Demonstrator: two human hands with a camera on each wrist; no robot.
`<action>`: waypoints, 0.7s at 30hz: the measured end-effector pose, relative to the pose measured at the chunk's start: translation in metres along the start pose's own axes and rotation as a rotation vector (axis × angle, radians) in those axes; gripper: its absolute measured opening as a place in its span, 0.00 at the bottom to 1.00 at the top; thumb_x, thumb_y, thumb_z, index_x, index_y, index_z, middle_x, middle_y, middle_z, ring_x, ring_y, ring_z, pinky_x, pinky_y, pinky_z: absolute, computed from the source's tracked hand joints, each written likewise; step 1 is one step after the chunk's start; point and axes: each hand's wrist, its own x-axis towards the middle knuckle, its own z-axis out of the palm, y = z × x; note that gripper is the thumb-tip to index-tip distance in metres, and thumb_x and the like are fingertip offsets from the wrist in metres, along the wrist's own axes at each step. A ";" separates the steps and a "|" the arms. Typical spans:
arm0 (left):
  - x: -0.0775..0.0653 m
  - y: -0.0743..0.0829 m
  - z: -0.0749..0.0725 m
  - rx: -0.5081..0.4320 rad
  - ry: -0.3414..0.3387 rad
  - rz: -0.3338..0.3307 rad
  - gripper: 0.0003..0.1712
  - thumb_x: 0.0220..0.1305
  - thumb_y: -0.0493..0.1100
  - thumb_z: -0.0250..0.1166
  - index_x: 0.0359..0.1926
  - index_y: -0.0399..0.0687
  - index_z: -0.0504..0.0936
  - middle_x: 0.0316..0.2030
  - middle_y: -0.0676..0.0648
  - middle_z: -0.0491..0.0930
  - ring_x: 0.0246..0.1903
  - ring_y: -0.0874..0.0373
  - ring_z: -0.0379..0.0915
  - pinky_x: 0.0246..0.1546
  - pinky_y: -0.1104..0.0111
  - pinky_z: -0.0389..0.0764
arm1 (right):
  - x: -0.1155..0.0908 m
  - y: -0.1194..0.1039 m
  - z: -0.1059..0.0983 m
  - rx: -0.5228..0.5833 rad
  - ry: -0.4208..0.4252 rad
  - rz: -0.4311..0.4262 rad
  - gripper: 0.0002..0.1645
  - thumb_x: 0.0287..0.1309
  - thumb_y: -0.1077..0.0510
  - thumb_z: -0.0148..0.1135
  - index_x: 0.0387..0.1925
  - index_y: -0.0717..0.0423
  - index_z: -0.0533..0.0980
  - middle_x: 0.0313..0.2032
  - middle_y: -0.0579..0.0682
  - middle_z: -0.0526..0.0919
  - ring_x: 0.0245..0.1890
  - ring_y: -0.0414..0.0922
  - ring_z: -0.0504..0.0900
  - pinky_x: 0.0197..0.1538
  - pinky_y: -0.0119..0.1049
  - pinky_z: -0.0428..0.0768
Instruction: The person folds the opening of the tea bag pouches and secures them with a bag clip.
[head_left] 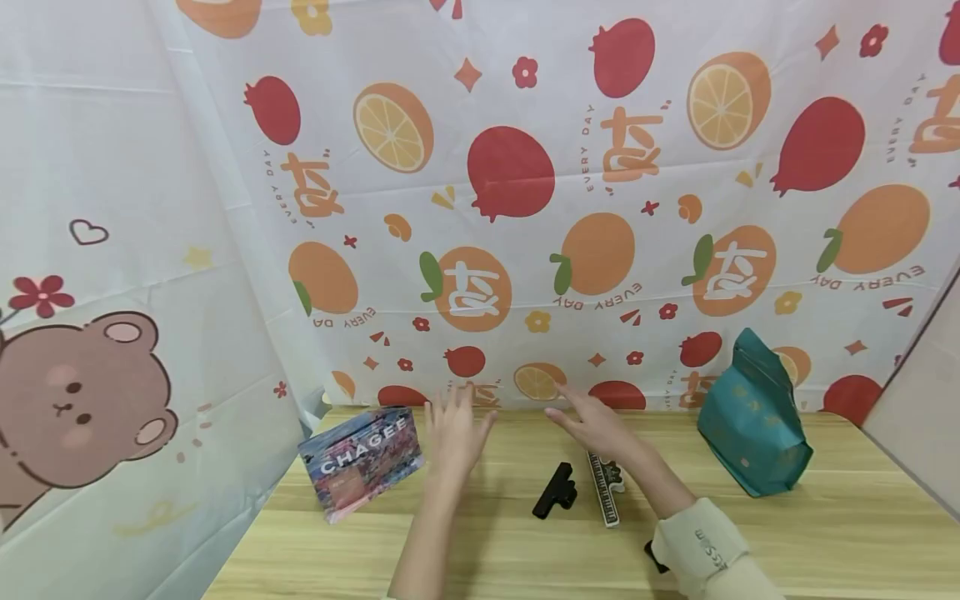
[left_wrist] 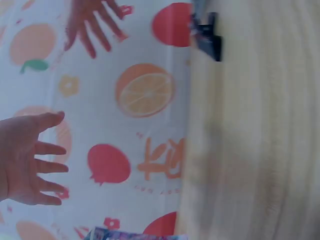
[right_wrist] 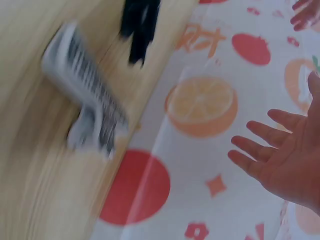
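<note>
Pale sleeve (head_left: pixel 712 554), right fingers (right_wrist: pixel 251 148) spread, left fingers (left_wrist: pixel 52 166) spread, black clip (head_left: pixel 553 492)

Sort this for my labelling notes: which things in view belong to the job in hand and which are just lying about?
Likely in the job, judging by nearness; nothing is held:
CHAGEE pack, beside the left hand
piano-key clip, near the right hand
black clip

Apparently not involved:
teal bag, off to the right
fruit-print cloth, hanging behind

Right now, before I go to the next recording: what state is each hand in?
Left hand: open, fingers spread, holding nothing.
Right hand: open, fingers extended, holding nothing.
</note>
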 end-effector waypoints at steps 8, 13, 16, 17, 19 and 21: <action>-0.010 -0.023 -0.033 -0.203 0.255 -0.174 0.25 0.60 0.47 0.63 0.54 0.36 0.74 0.54 0.36 0.71 0.60 0.39 0.56 0.58 0.49 0.55 | 0.015 -0.031 0.031 0.151 0.020 -0.110 0.34 0.65 0.42 0.47 0.63 0.61 0.63 0.61 0.60 0.66 0.59 0.58 0.65 0.56 0.54 0.64; -0.020 -0.039 -0.043 -0.320 0.440 -0.273 0.21 0.60 0.41 0.62 0.52 0.36 0.75 0.52 0.36 0.72 0.55 0.40 0.61 0.53 0.49 0.61 | 0.021 -0.045 0.050 0.236 -0.033 -0.074 0.35 0.64 0.39 0.46 0.65 0.56 0.62 0.62 0.58 0.65 0.58 0.59 0.66 0.53 0.54 0.67; -0.026 -0.051 -0.043 -0.393 0.594 -0.332 0.18 0.59 0.37 0.61 0.51 0.35 0.75 0.50 0.36 0.73 0.53 0.40 0.62 0.52 0.50 0.62 | 0.024 -0.052 0.062 0.307 -0.064 -0.044 0.35 0.64 0.39 0.46 0.66 0.54 0.61 0.62 0.57 0.65 0.58 0.58 0.66 0.52 0.54 0.68; -0.028 -0.055 -0.043 -0.414 0.645 -0.358 0.18 0.59 0.36 0.61 0.51 0.35 0.75 0.50 0.36 0.73 0.53 0.40 0.62 0.52 0.50 0.62 | 0.026 -0.054 0.067 0.335 -0.072 -0.039 0.35 0.64 0.40 0.47 0.65 0.55 0.61 0.62 0.57 0.65 0.58 0.57 0.66 0.52 0.53 0.68; -0.034 -0.064 -0.041 -0.469 0.748 -0.422 0.17 0.60 0.34 0.60 0.51 0.35 0.75 0.51 0.36 0.73 0.53 0.41 0.61 0.53 0.52 0.60 | 0.028 -0.060 0.076 0.374 -0.086 -0.025 0.34 0.65 0.42 0.48 0.65 0.56 0.61 0.61 0.57 0.65 0.58 0.57 0.66 0.52 0.52 0.69; -0.039 -0.073 -0.039 -0.508 0.805 -0.510 0.19 0.61 0.35 0.59 0.54 0.36 0.73 0.53 0.37 0.70 0.55 0.43 0.59 0.55 0.52 0.58 | 0.031 -0.064 0.086 0.397 -0.098 -0.018 0.32 0.65 0.44 0.49 0.64 0.58 0.62 0.60 0.57 0.66 0.57 0.56 0.68 0.51 0.49 0.70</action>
